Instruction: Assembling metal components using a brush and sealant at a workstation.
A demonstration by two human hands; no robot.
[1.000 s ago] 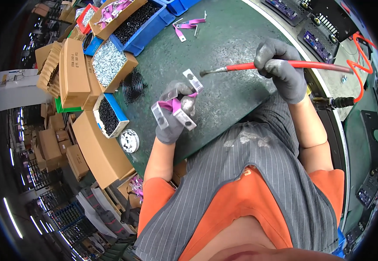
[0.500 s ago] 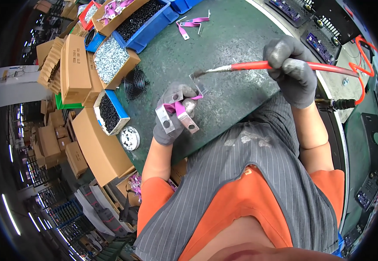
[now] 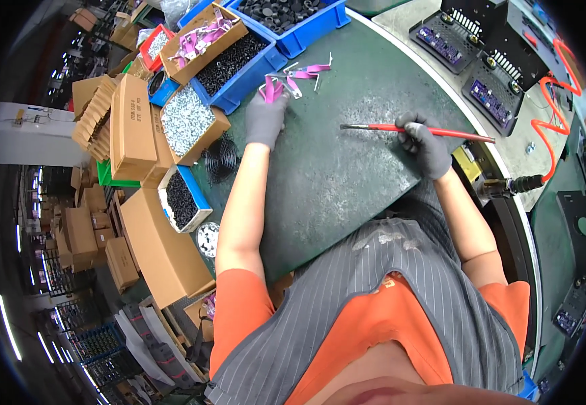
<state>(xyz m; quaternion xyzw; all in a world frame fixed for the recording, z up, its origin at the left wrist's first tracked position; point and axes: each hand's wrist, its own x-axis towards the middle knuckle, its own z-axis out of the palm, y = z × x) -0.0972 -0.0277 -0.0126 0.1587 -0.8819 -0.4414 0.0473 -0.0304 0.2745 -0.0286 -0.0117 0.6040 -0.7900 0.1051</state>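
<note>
My left hand point(image 3: 264, 120), in a grey glove, reaches to the far side of the green tabletop. Its fingers are closed on bent metal strips with pink sleeves point(image 3: 270, 88), which stick out beyond the fingertips. Just past them, more pink-sleeved metal strips point(image 3: 312, 69) lie on the table. My right hand point(image 3: 428, 147), also gloved, grips a slim brush point(image 3: 458, 133) with a red handle. The brush lies nearly level above the table, its dark tip pointing left toward the table's middle.
Left of the table stand a blue bin of black parts point(image 3: 235, 57), a carton of silver screws point(image 3: 188, 125) and black wire fan guards point(image 3: 221, 156). Black panels with circuit boards point(image 3: 492, 101) and a coiled orange hose point(image 3: 542, 128) are at the right.
My left hand has moved away from me with the pink-sleeved strips, from the table's near left to the strips at the far side. My right hand has lowered the brush, its tip now away from the strips.
</note>
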